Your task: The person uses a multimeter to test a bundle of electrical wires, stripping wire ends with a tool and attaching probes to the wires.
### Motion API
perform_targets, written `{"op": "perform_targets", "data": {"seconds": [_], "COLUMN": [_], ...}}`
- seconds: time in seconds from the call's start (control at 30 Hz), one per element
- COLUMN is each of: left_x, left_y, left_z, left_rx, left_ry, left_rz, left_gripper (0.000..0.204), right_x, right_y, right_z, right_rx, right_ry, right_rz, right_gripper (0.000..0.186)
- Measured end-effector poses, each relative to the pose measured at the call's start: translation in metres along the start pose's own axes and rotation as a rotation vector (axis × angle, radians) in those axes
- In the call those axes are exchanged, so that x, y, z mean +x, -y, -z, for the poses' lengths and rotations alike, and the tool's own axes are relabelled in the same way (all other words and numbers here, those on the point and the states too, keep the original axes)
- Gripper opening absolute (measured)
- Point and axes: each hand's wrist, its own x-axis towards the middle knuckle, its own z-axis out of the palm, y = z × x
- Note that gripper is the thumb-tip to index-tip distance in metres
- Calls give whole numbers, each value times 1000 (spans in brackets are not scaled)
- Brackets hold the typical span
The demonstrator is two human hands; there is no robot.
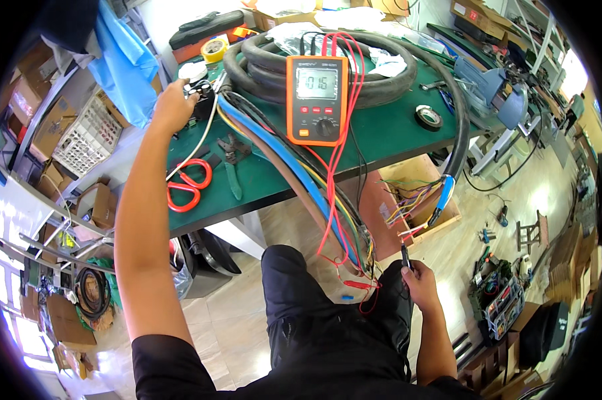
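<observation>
My left hand [174,108] reaches to the far left of the table, its fingers closed around a black object [203,99] whose kind I cannot make out. My right hand [421,285] pinches a black test clip [405,257] low on the right, its tip at the bared wire end [414,232] of a thick black cable [462,120]. An orange insulation tester [317,100] with a lit screen rests against the coiled cable [261,83]. From it red leads [334,200] run down to a red clip [358,285] among the loose wire ends of a blue and brown bundle [307,180].
Red-handled scissors [193,190] and green-handled pliers [233,177] lie on the green table [261,212]. Black tape [428,117] and yellow tape [214,49] are farther back. Below the right edge stands a wooden box [447,217] with wires. An open tool bag [501,300] sits on the floor.
</observation>
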Motion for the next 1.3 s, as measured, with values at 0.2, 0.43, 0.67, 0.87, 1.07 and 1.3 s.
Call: {"op": "perform_targets", "data": {"seconds": [0.2, 0.43, 0.67, 0.87, 1.07, 1.3], "left_x": [-4, 10, 32, 34, 42, 49], "left_y": [35, 9, 37, 33, 35, 39], "left_z": [-19, -34, -48, -53, -67, -67], "left_rx": [-56, 96, 75, 12, 24, 84], "left_ry": [155, 193, 127, 52, 75, 138], "left_rz": [175, 152, 205, 311, 298, 222], "left_gripper": [72, 75, 67, 67, 68, 74], "right_x": [-2, -3, -5, 3, 6, 7], "right_y": [2, 5, 6, 7, 7, 6], "right_z": [-5, 0, -6, -7, -8, -8], "right_rx": [68, -28, -14, -21, -18, -27], "right_ry": [25, -35, -55, -30, -13, -7], "right_rz": [-15, -28, -22, -15, -31, -22], "right_gripper": [40, 34, 38, 40, 47, 49]}}
